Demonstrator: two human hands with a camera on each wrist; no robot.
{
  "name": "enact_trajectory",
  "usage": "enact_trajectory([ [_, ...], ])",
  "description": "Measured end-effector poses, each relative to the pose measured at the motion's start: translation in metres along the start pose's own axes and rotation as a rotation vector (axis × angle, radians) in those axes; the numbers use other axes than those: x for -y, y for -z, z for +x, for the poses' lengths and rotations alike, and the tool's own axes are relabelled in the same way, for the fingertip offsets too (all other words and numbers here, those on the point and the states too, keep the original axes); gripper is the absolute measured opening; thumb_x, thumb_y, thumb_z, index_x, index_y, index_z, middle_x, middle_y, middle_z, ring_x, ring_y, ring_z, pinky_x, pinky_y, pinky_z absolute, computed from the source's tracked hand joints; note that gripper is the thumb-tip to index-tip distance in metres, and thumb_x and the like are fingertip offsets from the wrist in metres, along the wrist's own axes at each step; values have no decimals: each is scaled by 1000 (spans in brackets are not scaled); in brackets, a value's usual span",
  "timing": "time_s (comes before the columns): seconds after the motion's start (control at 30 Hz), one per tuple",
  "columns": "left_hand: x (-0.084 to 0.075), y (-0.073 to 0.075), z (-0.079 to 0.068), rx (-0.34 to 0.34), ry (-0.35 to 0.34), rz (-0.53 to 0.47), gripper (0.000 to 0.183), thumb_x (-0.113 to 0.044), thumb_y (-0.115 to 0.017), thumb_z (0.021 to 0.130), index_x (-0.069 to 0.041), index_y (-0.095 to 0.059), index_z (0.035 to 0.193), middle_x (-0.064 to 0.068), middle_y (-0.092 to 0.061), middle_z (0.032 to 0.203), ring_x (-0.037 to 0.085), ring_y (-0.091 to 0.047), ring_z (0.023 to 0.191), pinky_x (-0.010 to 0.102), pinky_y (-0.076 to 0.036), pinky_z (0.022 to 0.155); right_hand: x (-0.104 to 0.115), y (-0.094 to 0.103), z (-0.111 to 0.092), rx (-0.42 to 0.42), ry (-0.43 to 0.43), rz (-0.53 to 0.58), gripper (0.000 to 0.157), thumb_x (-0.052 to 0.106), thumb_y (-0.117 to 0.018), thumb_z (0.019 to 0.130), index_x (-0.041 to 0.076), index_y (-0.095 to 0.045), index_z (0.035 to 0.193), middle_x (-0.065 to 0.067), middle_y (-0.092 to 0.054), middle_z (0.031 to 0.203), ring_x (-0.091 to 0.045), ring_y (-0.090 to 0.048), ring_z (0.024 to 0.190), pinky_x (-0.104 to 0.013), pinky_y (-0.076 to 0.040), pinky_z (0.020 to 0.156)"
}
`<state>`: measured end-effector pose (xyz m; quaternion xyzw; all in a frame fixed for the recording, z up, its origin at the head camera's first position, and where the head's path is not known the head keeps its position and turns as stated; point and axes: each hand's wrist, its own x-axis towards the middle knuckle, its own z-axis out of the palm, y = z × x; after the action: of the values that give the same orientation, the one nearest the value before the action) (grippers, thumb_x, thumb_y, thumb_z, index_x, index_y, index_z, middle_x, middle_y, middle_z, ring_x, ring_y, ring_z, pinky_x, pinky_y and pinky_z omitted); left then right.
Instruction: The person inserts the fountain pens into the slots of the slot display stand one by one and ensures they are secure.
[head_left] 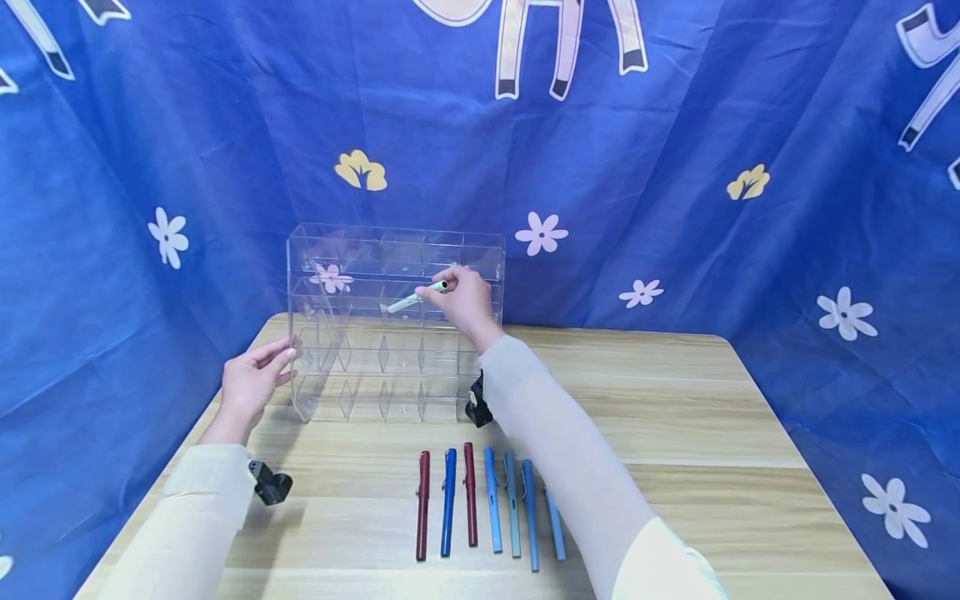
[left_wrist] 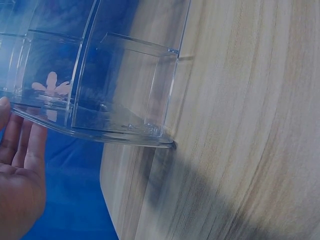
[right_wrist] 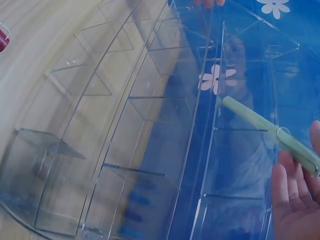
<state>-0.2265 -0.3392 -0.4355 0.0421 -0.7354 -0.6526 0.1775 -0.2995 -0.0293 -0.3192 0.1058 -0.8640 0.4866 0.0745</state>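
A clear acrylic rack (head_left: 401, 362) with tiered compartments stands upright on the table. At its left side, my left hand (head_left: 251, 379) grips the side panel. In the left wrist view the thumb is on one face of the panel's edge (left_wrist: 75, 134) and the fingers are behind it. My right hand (head_left: 468, 302) pinches a pale green pen (head_left: 408, 301) near its capped end, in front of the rack's upper tiers. The right wrist view shows the pen (right_wrist: 250, 115) tilted, its far end overlapping a compartment and its clip facing outward.
Before the rack lie several pens in a row: dark red (head_left: 423, 504), deep blue (head_left: 448, 502), another dark red (head_left: 470, 493), and several lighter blue ones (head_left: 492, 500). My right forearm partly covers the rightmost pen (head_left: 555, 525). A blue patterned curtain (head_left: 600, 167) hangs behind the wooden table (head_left: 675, 417).
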Motion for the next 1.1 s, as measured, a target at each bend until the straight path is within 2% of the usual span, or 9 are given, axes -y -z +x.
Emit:
enact_trajectory([
  [0.17,-12,-3,-6,-2,25,0,50,-13,-65,91,14,-48,130,-15,-68,102,-6,-63,84,15,-55,71,-4,3,1,54,34,42,36,25,-80,79,7,-68,109,1,-63,86,-14,-57,78,-24,-50,63],
  [0.4,-8,-2,-4,2,12,0,50,-14,-65,92,14,-48,130,-16,-67,103,-6,-62,86,16,-55,72,-8,9,0,143,83,72,40,9,-80,79,6,-65,116,-3,-66,93,-13,-62,82,-19,-51,63],
  [0.57,-11,-3,-5,2,25,0,50,-13,-65,91,14,-48,130,-17,-67,102,-7,-62,85,16,-55,72,-10,12,0,168,127,51,35,3,-73,84,9,-65,118,-3,-67,100,-13,-61,81,-20,-50,61],
  [0.77,-5,-1,-3,1,16,11,49,-17,-67,91,10,-52,129,-12,-67,107,-6,-62,86,17,-56,72,-12,11,1,132,169,2,25,9,-69,88,10,-69,114,0,-68,102,-11,-58,76,-23,-49,63],
  [0.93,21,10,9,18,2,-20,39,-20,-70,89,-4,-63,124,-4,-67,113,0,-64,90,19,-58,70,-12,9,1,101,178,-36,23,18,-71,88,10,-70,110,0,-67,88,-12,-58,76,-25,-49,66],
  [0.97,26,11,12,16,7,-62,36,-18,-71,88,-6,-65,122,-3,-67,113,2,-65,91,19,-59,69,-12,9,2,94,178,-49,23,20,-71,88,10,-71,109,1,-67,87,-13,-58,76,-25,-49,66],
  [1.03,26,12,13,17,7,-51,37,-18,-70,88,-6,-65,122,-1,-67,115,3,-65,92,20,-59,69,-12,9,2,81,171,-69,21,23,-71,89,11,-71,107,2,-67,85,-12,-58,75,-25,-50,66],
  [1.07,20,9,10,11,5,2,39,-21,-69,89,-5,-63,124,-2,-66,116,1,-64,91,19,-58,70,-12,8,2,77,165,-73,21,24,-71,89,12,-71,106,2,-67,84,-12,-59,76,-24,-51,66],
  [1.1,16,7,8,2,15,-2,41,-20,-69,89,-3,-62,125,0,-66,117,1,-64,91,19,-58,71,-12,8,2,73,160,-74,21,24,-70,89,12,-71,105,2,-67,84,-12,-59,76,-24,-51,66],
])
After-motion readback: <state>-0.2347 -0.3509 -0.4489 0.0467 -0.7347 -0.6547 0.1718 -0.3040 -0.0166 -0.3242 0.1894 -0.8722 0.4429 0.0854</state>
